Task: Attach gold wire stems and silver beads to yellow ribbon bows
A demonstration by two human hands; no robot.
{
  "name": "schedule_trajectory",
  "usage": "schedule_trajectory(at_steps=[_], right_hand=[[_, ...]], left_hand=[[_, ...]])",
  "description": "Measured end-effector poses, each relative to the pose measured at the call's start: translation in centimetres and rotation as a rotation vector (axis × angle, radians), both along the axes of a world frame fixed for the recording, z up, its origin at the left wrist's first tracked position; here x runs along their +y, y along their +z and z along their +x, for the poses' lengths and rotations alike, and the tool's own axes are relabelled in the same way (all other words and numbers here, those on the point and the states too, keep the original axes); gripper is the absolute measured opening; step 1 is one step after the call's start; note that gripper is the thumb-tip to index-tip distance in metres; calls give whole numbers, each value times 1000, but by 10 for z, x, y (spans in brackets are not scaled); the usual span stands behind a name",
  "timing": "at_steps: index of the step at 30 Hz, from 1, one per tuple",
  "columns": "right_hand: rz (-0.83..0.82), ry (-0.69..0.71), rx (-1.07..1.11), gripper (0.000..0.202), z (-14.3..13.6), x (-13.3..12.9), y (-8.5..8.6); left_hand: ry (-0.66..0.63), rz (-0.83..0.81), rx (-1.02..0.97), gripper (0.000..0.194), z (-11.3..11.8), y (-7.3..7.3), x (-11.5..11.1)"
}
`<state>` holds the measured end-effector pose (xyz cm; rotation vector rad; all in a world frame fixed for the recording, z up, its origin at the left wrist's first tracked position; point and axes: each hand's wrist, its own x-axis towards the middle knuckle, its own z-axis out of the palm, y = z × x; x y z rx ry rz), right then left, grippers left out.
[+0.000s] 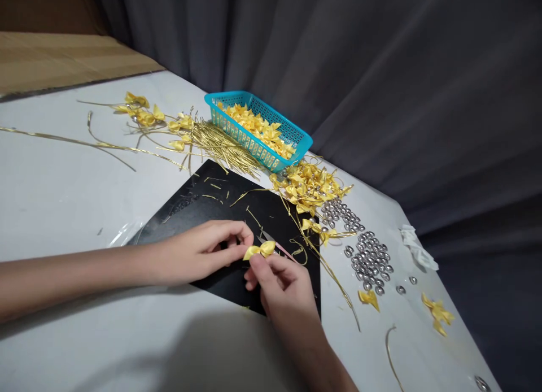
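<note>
A small yellow ribbon bow [266, 248] is held between my two hands over a black mat [169, 228]. My right hand [288, 284] pinches the bow from below with its thumb against it. From the left, my left hand [212, 248] has thumb and forefinger closed at the bow's left end; its other fingers curl behind. Just beyond the bow, partly hidden by my right hand, lies a pair of scissors with pink handles [284, 251]. Snippets of gold cord [253, 216] are scattered over the mat.
A blue plastic basket [305, 143] of yellow bows stands at the back beside a bundle of gold cords [220, 146]. To its right lie a pile of bows with cords [315, 183] and many silver beads [370, 262]. A dark curtain [381, 98] hangs along the table's far edge.
</note>
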<state>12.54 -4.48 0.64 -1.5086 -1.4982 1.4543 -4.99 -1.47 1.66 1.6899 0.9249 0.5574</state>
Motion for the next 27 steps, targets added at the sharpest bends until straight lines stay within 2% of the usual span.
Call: schedule_trajectory(at_steps=[2,7,11,13,16,18,22,25,27], right_hand=[[-97,-39,98,39,-3,0,-1],[-129,-49,111,26,-4,2,2],[72,-56,-17,18,-3,4,7],[122,-44,-48,17,-3,5,10],[19,-15,23,17,-6,4,12],[-11,-11,48,20,-9,3,13],[7,-21,79,18,-6,2,10],[41,-77,181,34,0,6,5],[28,-90,211,32,3,8,2]], left_hand=[[17,-29,-34,24,3,-1,-3],[11,-112,-55,27,3,-5,-2],[31,-283,-148,24,2,-10,2],[28,-345,-195,22,1,-12,4],[21,-363,-261,18,2,-13,6],[66,-346,-272,19,2,-13,6],[116,-374,-301,21,2,-13,6],[85,-397,-318,17,1,-15,7],[77,-415,-351,18,1,-18,8]])
